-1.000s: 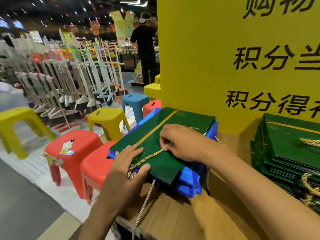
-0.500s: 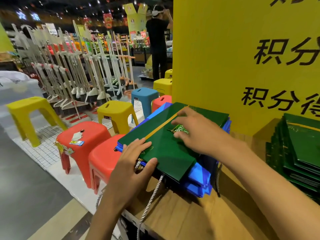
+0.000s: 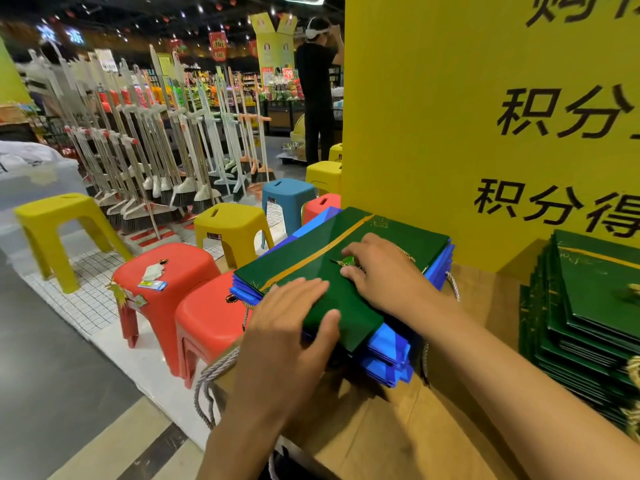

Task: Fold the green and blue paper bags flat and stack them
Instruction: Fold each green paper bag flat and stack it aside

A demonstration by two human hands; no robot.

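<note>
A flat green paper bag (image 3: 311, 258) with a gold stripe lies on top of a stack of blue bags (image 3: 388, 355) on the wooden counter (image 3: 381, 427). My left hand (image 3: 287, 327) rests on the bag's near corner, fingers flat on top and thumb against the near edge. My right hand (image 3: 384, 271) presses down on the bag's middle with fingers spread, covering its gold emblem. Grey rope handles (image 3: 211, 379) hang off the counter's front below my left wrist.
A second stack of flat green bags (image 3: 588, 320) sits at the right. A yellow signboard (image 3: 485, 116) stands behind both stacks. Red stools (image 3: 204, 323), yellow and blue ones, and a broom rack (image 3: 156, 161) fill the aisle on the left. A person (image 3: 317, 88) stands far back.
My right hand slid from the rope handle to the bag's middle and now presses there. The gold rope handle is no longer seen on top. My left hand stays at the near corner.
</note>
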